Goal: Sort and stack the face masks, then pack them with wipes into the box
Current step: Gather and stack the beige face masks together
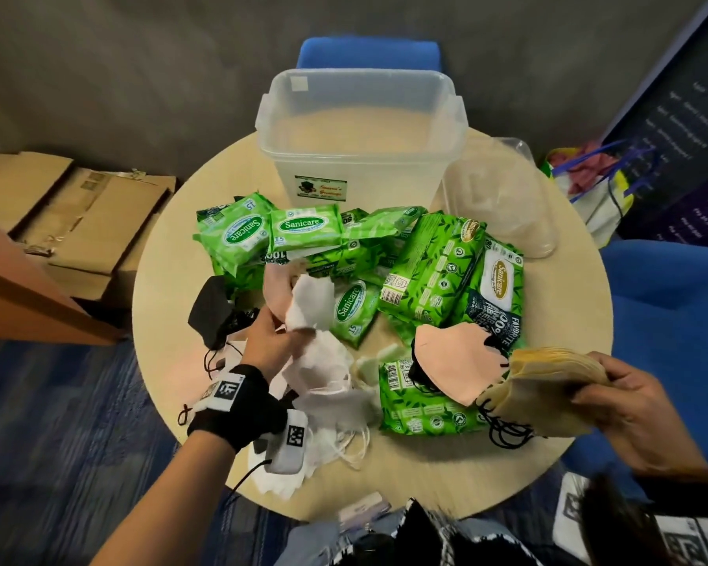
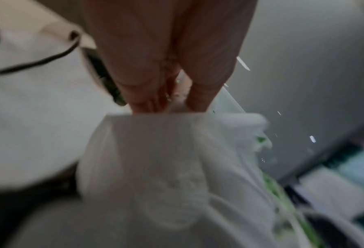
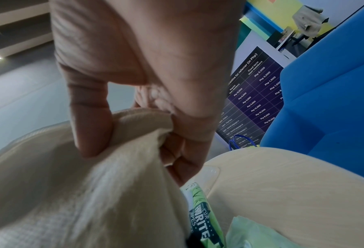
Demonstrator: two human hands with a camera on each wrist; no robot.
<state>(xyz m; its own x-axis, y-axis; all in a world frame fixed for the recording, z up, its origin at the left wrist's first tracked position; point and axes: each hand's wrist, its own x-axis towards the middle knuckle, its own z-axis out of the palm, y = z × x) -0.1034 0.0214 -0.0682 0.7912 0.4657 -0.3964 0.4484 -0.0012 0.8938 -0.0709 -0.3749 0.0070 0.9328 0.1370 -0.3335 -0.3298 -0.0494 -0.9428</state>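
My left hand (image 1: 279, 335) pinches a white face mask (image 1: 309, 302) and lifts it above a heap of white masks (image 1: 332, 398) at the table's front left; in the left wrist view the white mask (image 2: 155, 151) hangs from my fingers (image 2: 147, 100). My right hand (image 1: 614, 396) grips a stack of beige masks (image 1: 548, 392) at the right edge, and the right wrist view shows the beige stack (image 3: 81, 184) bunched in that grip. A pink mask (image 1: 454, 357) lies on a green wipes pack (image 1: 417, 406). Several green wipes packs (image 1: 303, 228) cover the middle. The clear plastic box (image 1: 362, 128) stands open at the back.
The round wooden table (image 1: 434, 475) has a black mask (image 1: 211, 308) at its left and the box's clear lid (image 1: 499, 194) at its back right. Blue chairs (image 1: 671, 304) stand right and behind. Cardboard boxes (image 1: 78, 214) lie on the floor at left.
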